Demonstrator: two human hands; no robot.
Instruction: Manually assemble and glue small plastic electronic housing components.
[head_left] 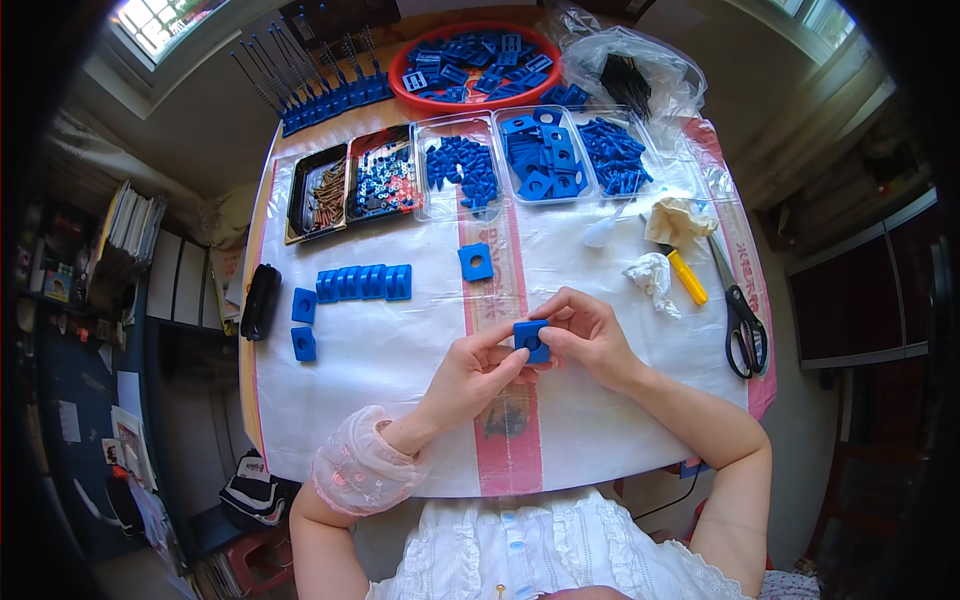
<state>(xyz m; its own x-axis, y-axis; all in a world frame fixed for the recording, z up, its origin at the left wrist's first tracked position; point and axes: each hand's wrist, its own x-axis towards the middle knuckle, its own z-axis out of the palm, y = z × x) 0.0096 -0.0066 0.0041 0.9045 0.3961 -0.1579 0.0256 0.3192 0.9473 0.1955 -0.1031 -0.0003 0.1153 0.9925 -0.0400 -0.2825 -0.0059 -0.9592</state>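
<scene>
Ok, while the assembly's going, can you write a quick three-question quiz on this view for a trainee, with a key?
1. What do the left hand and the right hand hold between them?

2. True or false: the black-handled scissors lie to the left of the yellow-handled tool.

3. The round basin with flat blue pieces in it is:
A) green
B) red
C) white

Key:
1. A squarish blue piece.
2. False; they lie to its right.
3. B.
</scene>
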